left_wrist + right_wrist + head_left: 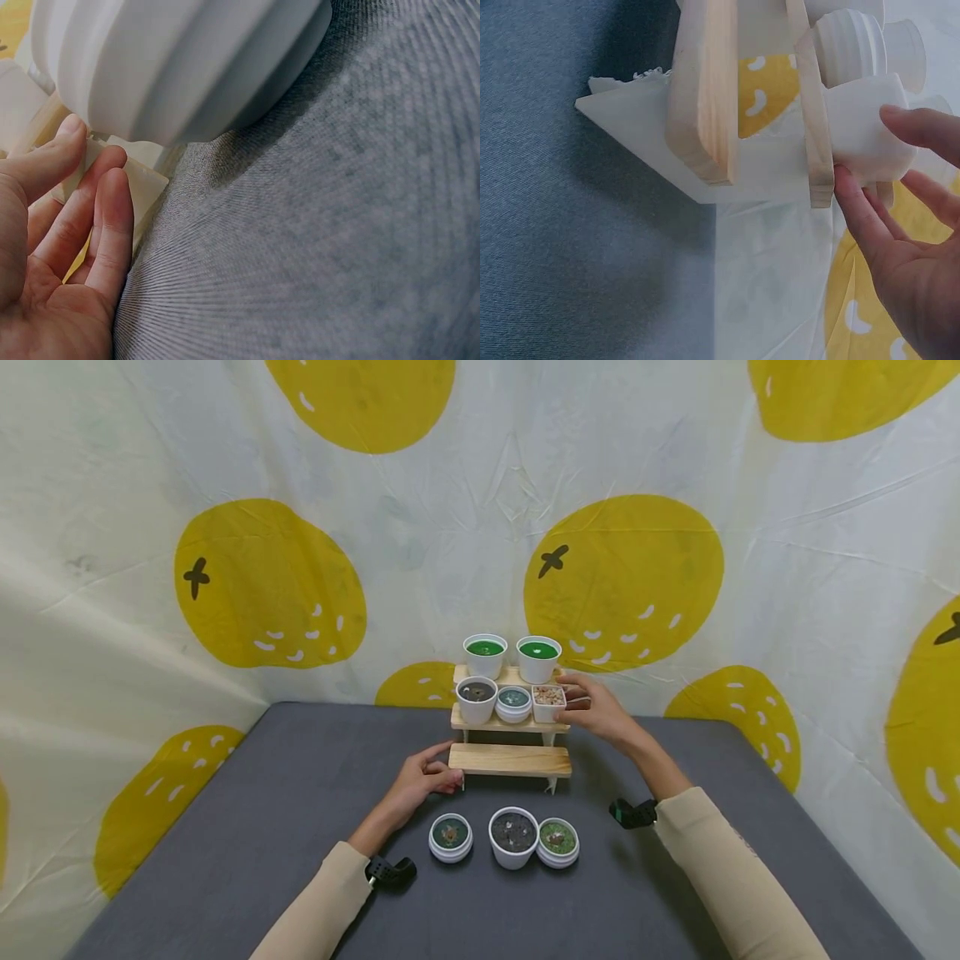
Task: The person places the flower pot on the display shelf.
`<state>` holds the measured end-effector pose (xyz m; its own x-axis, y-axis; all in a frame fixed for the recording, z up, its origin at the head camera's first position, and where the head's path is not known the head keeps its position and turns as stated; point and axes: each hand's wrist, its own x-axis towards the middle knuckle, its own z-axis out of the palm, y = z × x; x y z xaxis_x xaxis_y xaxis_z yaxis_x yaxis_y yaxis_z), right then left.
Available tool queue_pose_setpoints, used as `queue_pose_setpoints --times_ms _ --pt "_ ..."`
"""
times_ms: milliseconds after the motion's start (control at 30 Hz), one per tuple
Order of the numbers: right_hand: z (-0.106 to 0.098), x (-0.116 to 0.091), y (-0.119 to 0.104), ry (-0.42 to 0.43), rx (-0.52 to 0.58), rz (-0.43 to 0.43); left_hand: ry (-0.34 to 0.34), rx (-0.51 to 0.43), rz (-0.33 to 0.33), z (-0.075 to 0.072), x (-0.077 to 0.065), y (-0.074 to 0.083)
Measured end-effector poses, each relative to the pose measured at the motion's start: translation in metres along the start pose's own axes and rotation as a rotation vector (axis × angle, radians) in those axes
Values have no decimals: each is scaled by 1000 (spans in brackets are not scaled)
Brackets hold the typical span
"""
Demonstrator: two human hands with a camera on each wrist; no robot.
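One square pot [548, 713] stands on the middle shelf [491, 726], pinched by the fingers of the right hand [602, 711] — best settled level before letting go; whether the left hand [411, 785] grips the stand [510, 758], I can't tell.

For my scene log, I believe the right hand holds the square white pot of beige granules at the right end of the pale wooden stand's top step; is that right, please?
Only the step is wrong: the head view shows the right hand holding the square white pot at the right end of the middle step, not the top.
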<state>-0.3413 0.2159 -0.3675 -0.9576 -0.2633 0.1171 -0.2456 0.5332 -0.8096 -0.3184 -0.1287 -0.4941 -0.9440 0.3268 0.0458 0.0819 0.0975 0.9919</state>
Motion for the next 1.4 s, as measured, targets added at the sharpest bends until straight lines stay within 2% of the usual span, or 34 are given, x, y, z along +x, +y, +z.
queue_pose_setpoints --times_ms 467,600,700,933,1133,1300,1400 --pt "-4 -33 -2 68 144 -66 10 4 -6 -1 0 0" --pt "-3 -46 -5 78 127 -120 10 0 -1 -1 0 -1" --pt "0 -57 -7 54 119 -175 10 -3 -1 -2 0 -2" --pt "11 -85 -5 -86 115 -222 6 2 11 0 1 -1" --pt "21 -100 3 -305 108 -253 6 2 14 0 0 1" --pt "29 -106 13 -472 155 -223 14 -2 11 0 0 -1" --pt "31 -108 20 -538 160 -206 12 -11 11 2 0 -2"
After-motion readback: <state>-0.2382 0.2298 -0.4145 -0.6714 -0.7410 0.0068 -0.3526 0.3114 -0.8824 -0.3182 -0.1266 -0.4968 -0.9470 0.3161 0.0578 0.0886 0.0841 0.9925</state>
